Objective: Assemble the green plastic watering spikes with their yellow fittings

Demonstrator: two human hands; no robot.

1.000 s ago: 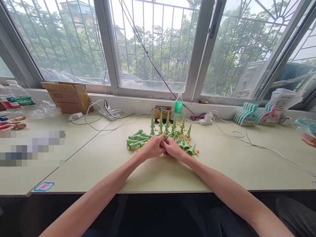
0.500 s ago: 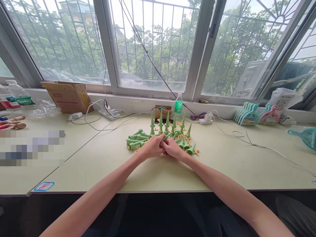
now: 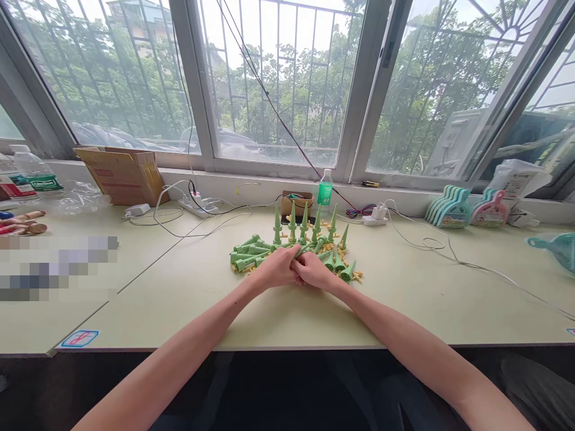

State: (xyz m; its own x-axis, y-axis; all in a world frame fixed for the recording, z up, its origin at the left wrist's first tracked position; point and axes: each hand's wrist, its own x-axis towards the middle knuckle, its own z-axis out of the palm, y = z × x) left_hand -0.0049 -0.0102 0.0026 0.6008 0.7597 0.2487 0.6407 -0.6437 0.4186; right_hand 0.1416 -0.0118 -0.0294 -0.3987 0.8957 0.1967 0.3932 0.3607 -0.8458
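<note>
In the head view my left hand (image 3: 279,267) and my right hand (image 3: 316,270) are closed and pressed together over the middle of the table. Between them a green plastic watering spike (image 3: 303,249) pokes out, its tapered end showing; the rest is covered by my fingers. Behind my hands several finished-looking spikes (image 3: 293,222) stand upright in a row, with small yellow valves at their bases. Loose green tubes (image 3: 245,262) lie in a heap beside my left hand. More green cones (image 3: 347,272) and small yellow valves (image 3: 358,276) lie by my right hand.
Behind the row stand a small cardboard box (image 3: 296,205) and a green-labelled bottle (image 3: 325,188). A larger carton (image 3: 121,176), power strip (image 3: 197,206) and cables are at the back left. Teal and pink dustpan-like items (image 3: 449,208) stand at right, near a white cable (image 3: 453,254).
Almost nothing differs. My hands stay clasped around the spike in the same place, with only a slight shift of the fingers.
</note>
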